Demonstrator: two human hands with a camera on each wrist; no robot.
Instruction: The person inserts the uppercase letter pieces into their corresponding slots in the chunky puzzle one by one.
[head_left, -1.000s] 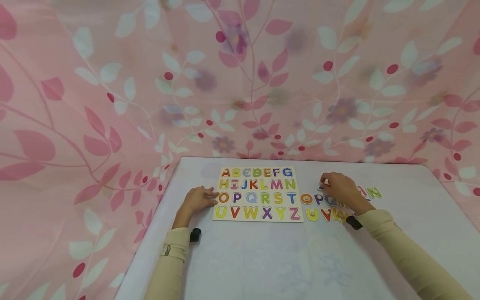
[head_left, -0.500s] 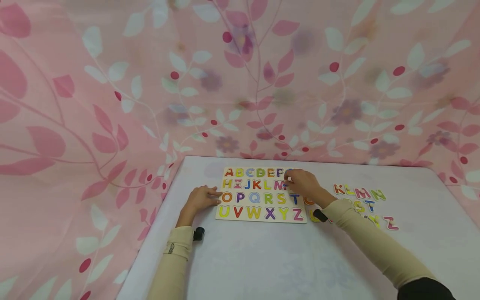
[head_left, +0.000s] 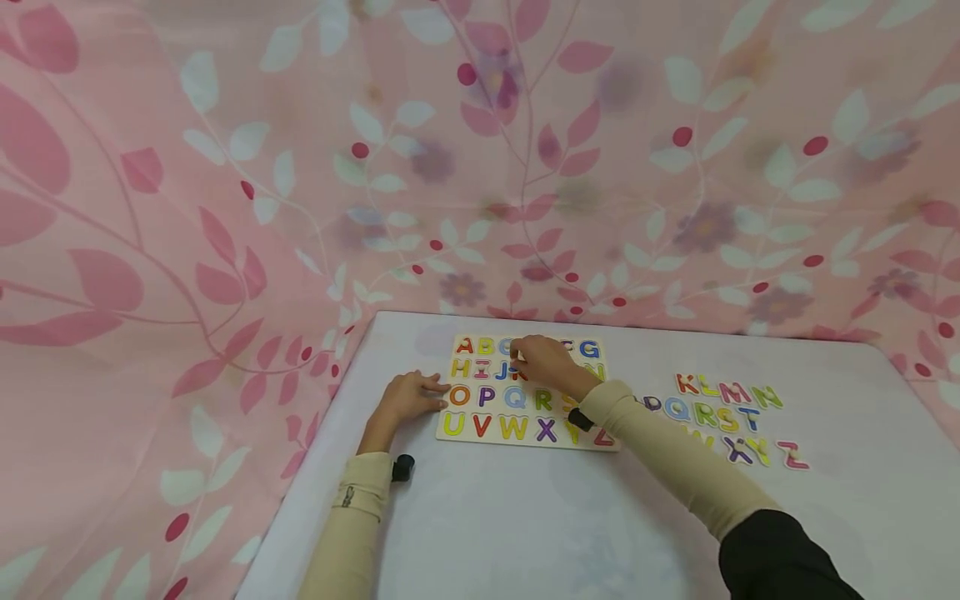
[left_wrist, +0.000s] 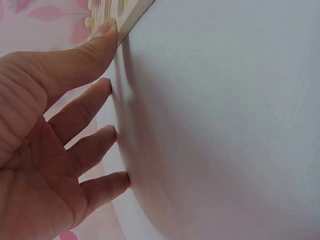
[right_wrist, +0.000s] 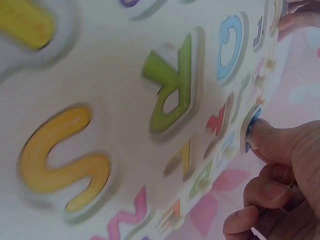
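Your right hand [head_left: 550,363] is over the upper rows of the letter board [head_left: 468,412], thumb and index finger pinching a blue piece [right_wrist: 254,116]; its letter is partly covered by your thumb. Piece is tilted near the board's surface; cannot tell whether it touches. Remaining fingers curl inward below the thumb.

Your left hand [head_left: 408,396] is at the board's left edge: thumb against the edge, fingers spread, tips down on the white cloth [head_left: 525,517]. Loose letters [head_left: 726,418] lie in rows right of the board, partly behind your right forearm. Pink leaf-patterned curtain [head_left: 315,217] stands behind.
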